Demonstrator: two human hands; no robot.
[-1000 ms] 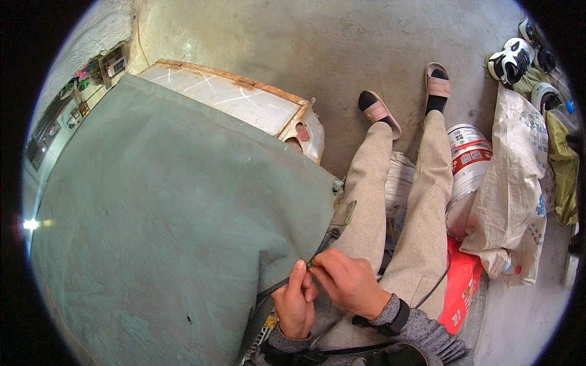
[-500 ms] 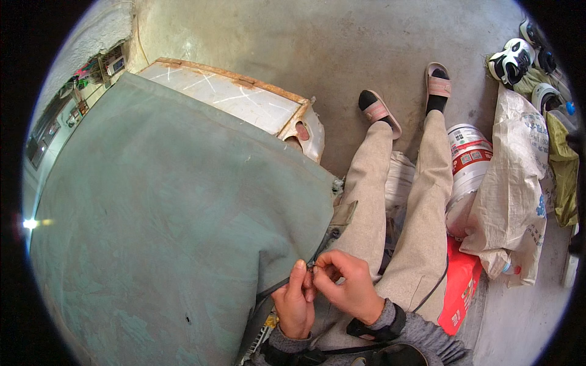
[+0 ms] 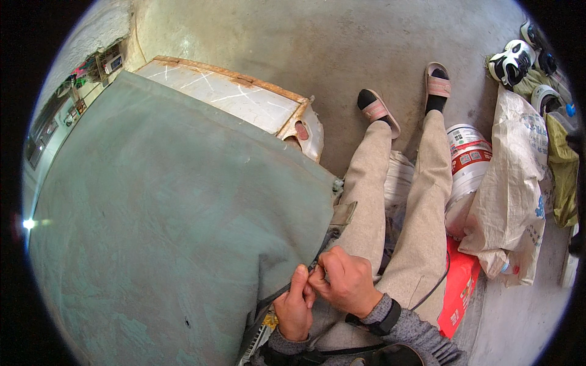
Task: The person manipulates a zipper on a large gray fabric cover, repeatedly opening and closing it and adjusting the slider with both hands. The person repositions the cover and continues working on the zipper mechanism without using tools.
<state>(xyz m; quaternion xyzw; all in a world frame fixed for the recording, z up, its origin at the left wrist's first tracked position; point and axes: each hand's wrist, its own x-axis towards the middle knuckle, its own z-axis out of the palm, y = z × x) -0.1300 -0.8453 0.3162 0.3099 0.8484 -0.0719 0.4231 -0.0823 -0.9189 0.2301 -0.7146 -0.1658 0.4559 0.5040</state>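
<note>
My left hand (image 3: 294, 311) is closed, its thumb pointing up and pressed against the fingers at the dark strip (image 3: 278, 296) that runs along the near edge of a grey-green cover (image 3: 165, 201). Right beside it, my right hand (image 3: 348, 282) is closed in a pinch, knuckles up, at the same strip. The two hands touch or nearly touch at the fingertips. Whatever small part lies between the fingers is hidden. The cover is draped over a table-like surface on my left and creases close to my hands.
A rusty-edged white panel (image 3: 226, 94) shows past the cover. My outstretched legs (image 3: 421, 207) end in pink slippers (image 3: 377, 111). To the right stand a white bucket (image 3: 470, 158), a woven sack (image 3: 513, 183), a red bag (image 3: 461, 290) and black-and-white shoes (image 3: 513, 63).
My right hand has rolled over so its knuckles face up more, its fingers curling in toward the left hand. My left hand has barely moved.
</note>
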